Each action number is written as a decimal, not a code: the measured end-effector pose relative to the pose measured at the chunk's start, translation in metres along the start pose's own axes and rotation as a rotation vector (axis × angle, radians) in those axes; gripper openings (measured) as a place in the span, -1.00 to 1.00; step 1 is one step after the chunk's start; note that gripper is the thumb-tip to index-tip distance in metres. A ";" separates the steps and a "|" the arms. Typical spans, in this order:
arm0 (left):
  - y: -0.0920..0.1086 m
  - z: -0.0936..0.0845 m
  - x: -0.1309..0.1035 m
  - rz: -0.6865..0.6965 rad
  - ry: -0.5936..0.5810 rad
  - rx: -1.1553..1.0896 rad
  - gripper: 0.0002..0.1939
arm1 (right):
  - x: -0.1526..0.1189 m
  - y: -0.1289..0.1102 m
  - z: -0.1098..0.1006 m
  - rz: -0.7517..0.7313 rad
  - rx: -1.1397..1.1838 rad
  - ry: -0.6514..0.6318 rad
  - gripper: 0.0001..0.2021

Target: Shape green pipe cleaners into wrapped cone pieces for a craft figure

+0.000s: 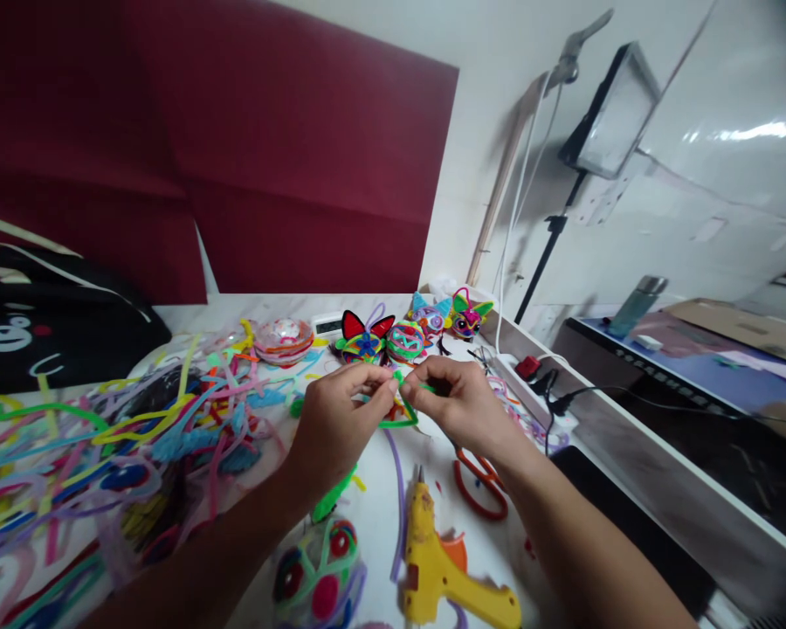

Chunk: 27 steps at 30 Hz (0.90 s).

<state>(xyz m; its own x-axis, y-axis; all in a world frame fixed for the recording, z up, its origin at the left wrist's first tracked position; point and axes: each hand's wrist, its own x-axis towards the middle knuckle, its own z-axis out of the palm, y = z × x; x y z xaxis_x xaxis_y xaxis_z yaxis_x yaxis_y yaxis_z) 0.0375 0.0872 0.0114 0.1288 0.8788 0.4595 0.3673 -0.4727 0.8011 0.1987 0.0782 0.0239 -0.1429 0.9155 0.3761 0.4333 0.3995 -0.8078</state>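
Both hands meet above the white table (380, 515), the left hand (337, 419) and right hand (458, 404) each pinched shut on a green pipe cleaner (399, 411) bent between their fingertips. Just below the right hand lie red scissors (479, 489); nearer the wrists sits a yellow glue gun (442, 572). A loose heap of colored pipe cleaners (105, 445) spreads left of the left hand, and finished ornaments (403, 336) stand beyond the fingers.

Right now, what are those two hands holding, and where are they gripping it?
Both pinch a green pipe cleaner at its top bend: left hand and right hand fingertips meet there, while the rest hangs below as a loop.
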 end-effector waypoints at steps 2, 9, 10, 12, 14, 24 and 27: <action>0.000 0.001 -0.001 0.002 0.014 0.024 -0.85 | -0.001 -0.001 0.002 -0.023 -0.030 0.020 -0.91; -0.007 0.005 0.000 -0.076 0.012 -0.065 -0.87 | -0.003 0.005 0.012 -0.101 -0.085 0.097 -0.91; -0.007 0.005 0.001 -0.102 0.008 -0.116 -0.87 | -0.003 0.006 0.012 -0.086 -0.068 0.095 -0.92; -0.006 0.004 0.002 -0.154 -0.003 -0.209 -0.87 | -0.002 0.007 0.012 -0.039 -0.012 0.074 -0.92; -0.003 0.003 0.003 -0.198 -0.022 -0.287 -0.86 | 0.000 0.007 0.010 0.020 0.060 0.037 -0.91; 0.002 -0.005 0.008 -0.358 -0.193 -0.514 -0.83 | 0.006 0.007 0.004 0.223 0.417 -0.127 -0.86; -0.001 -0.005 0.007 -0.294 -0.218 -0.436 -0.87 | 0.006 0.005 0.004 0.245 0.426 -0.146 -0.86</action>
<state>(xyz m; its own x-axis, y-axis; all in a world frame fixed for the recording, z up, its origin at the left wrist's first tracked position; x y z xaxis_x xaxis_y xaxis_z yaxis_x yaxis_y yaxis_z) 0.0335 0.0938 0.0153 0.2833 0.9487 0.1408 0.0080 -0.1491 0.9888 0.1966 0.0862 0.0203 -0.2188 0.9695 0.1102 0.0729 0.1288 -0.9890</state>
